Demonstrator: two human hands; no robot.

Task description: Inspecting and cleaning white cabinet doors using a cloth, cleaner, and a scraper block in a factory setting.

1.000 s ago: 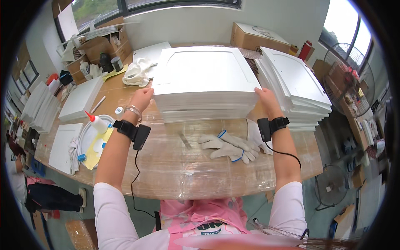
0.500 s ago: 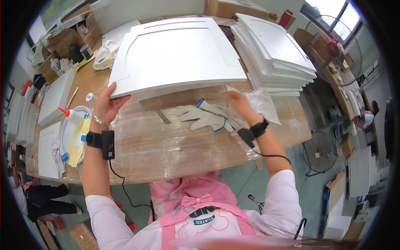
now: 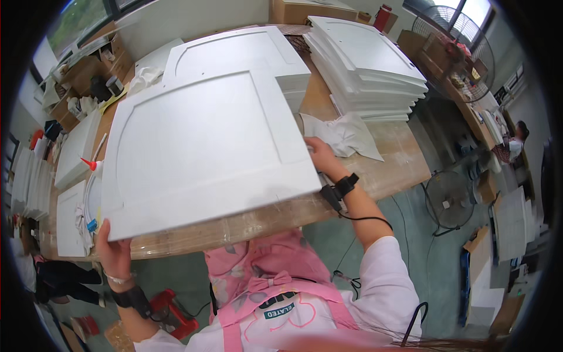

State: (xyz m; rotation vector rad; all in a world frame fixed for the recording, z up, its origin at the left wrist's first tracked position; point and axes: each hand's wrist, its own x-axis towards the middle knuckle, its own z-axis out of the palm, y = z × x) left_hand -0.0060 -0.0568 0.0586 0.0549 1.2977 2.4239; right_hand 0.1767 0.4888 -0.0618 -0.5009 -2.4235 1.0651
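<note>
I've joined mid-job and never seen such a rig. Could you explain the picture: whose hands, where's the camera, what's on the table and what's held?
There is no machine here: these are a person's bare left hand and right hand, with a black device on each wrist. The camera is the left of two worn on the head, looking down; its fisheye lens bends straight edges.

The hands hold a white panel, the left at its near left corner, the right at its right edge. Whether anything beneath also supports it is hidden.

On the table are a panel stack behind it, another stack to the right, a white cloth, and a red-tipped bottle at left, partly hidden.
</note>
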